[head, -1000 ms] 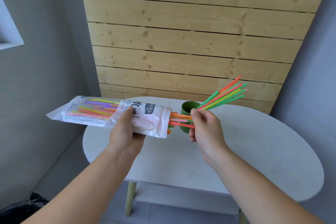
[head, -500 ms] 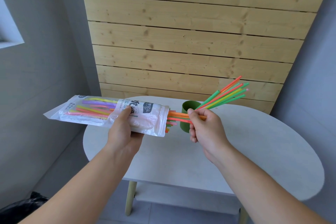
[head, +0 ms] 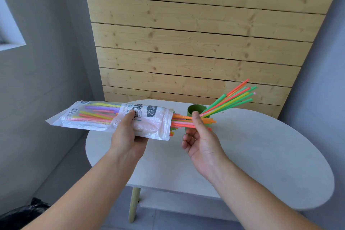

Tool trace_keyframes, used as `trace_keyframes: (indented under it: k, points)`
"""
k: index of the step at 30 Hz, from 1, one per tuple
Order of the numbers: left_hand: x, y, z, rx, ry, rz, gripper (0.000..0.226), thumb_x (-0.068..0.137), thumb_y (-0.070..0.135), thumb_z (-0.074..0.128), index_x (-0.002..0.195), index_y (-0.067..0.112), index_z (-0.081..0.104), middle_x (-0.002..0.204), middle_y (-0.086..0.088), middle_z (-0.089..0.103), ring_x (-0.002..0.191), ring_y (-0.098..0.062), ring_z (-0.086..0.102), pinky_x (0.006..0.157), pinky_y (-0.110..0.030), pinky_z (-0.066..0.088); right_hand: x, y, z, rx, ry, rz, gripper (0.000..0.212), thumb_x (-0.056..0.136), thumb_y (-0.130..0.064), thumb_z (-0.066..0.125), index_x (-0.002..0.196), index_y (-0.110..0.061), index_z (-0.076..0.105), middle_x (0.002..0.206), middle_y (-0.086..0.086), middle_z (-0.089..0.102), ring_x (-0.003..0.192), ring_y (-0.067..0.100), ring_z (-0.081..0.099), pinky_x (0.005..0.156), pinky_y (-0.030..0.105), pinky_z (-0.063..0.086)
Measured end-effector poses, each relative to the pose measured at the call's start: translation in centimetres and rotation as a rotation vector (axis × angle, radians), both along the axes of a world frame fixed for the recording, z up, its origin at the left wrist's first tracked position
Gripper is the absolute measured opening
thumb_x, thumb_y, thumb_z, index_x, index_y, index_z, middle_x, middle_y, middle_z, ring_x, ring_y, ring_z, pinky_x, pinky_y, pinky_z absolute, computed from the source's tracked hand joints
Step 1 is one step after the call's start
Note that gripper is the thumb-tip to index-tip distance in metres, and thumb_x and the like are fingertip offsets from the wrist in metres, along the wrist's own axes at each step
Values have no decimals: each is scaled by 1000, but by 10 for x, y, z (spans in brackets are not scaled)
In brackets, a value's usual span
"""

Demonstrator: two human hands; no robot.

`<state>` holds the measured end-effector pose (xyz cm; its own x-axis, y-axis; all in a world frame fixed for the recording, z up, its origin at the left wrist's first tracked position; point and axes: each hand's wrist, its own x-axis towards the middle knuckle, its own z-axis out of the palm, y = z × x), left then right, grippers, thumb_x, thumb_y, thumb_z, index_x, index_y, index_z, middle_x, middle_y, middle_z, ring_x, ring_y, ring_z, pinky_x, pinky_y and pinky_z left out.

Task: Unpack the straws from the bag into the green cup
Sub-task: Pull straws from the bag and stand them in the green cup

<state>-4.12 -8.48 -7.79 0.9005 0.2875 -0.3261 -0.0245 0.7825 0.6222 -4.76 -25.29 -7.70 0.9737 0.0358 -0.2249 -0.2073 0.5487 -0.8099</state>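
Observation:
My left hand (head: 128, 138) grips a clear plastic bag (head: 97, 115) of coloured straws, held level above the table's left end with its open mouth facing right. Several orange and pink straws (head: 182, 120) stick out of that mouth. My right hand (head: 200, 140) pinches them between thumb and fingers just right of the bag. Behind my right hand stands the green cup (head: 196, 109), partly hidden, with several green, yellow and orange straws (head: 231, 98) leaning out to the upper right.
A white oval table (head: 261, 155) on pale wooden legs holds the cup near its far edge. A wooden slat panel (head: 196, 33) stands behind it, grey walls on both sides. A black bag (head: 22, 214) lies on the floor at lower left.
My right hand has turned palm up and drawn the orange and pink straws further out of the bag toward the right. The bag has hardly shifted.

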Motion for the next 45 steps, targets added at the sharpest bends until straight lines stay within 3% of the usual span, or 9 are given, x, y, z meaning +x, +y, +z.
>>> trace_keyframes:
  k: [3, 6, 11, 16, 19, 27, 30, 39, 45]
  points:
    - [0, -1, 0, -7, -3, -7, 11, 101, 17, 61, 106, 13, 69, 103, -4, 77, 94, -20, 74, 89, -38, 59, 1, 5, -1, -11, -4, -8, 16, 83, -25, 77, 86, -15, 65, 62, -1, 49, 51, 10, 44, 43, 21, 40]
    - [-1, -3, -1, -7, -12, -16, 11, 102, 17, 60, 105, 13, 69, 98, -4, 78, 93, -19, 75, 93, -39, 57, 5, 5, 1, 16, 6, -67, 9, 90, -16, 72, 94, -12, 66, 60, -2, 52, 48, 8, 45, 42, 19, 40]
    - [-4, -11, 1, -27, -21, -42, 11, 103, 16, 58, 100, 12, 68, 81, -3, 80, 74, -17, 78, 90, -41, 57, 12, 4, 7, 53, 13, -151, 8, 93, -15, 67, 98, -9, 67, 65, 0, 58, 49, 7, 48, 44, 17, 46]
    - [-3, -9, 1, -51, -23, -44, 11, 103, 16, 58, 101, 10, 68, 83, -5, 81, 92, -22, 75, 101, -45, 54, 17, -1, 10, -90, -69, -258, 18, 97, -21, 62, 83, -12, 67, 64, 1, 59, 53, 10, 53, 54, 24, 50]
    - [-2, -5, -3, -76, -23, -26, 10, 102, 15, 60, 104, 10, 68, 87, -6, 81, 100, -23, 74, 105, -47, 52, 17, -6, 16, -179, -142, -295, 24, 99, -22, 59, 78, -11, 65, 54, -3, 60, 50, 10, 55, 59, 30, 50]
    - [3, 3, -8, -86, -17, -8, 11, 102, 16, 59, 107, 10, 67, 95, -6, 81, 100, -23, 74, 105, -48, 52, 22, -25, 28, -439, -288, -396, 28, 98, -24, 57, 74, -13, 67, 53, -1, 62, 49, 17, 57, 62, 37, 50]
    - [4, 4, -10, -88, -21, -5, 12, 102, 15, 59, 111, 10, 66, 110, -8, 78, 106, -24, 73, 105, -49, 52, 25, -37, 37, -518, -328, -405, 28, 98, -24, 56, 73, -16, 65, 49, -5, 61, 46, 11, 57, 59, 36, 52]
    - [4, 7, -10, -102, -2, 34, 17, 102, 16, 59, 117, 11, 65, 112, -8, 75, 104, -24, 73, 103, -50, 53, 32, -67, 54, -537, -328, -454, 26, 99, -25, 55, 78, -13, 66, 66, 6, 61, 52, 14, 55, 58, 31, 50]
    - [6, 10, -9, -121, 31, 63, 7, 102, 16, 61, 106, 12, 65, 105, -6, 76, 97, -21, 74, 99, -45, 56, 30, -75, 63, -561, -353, -513, 26, 99, -27, 56, 78, -15, 66, 60, 1, 60, 43, 9, 54, 60, 34, 51]
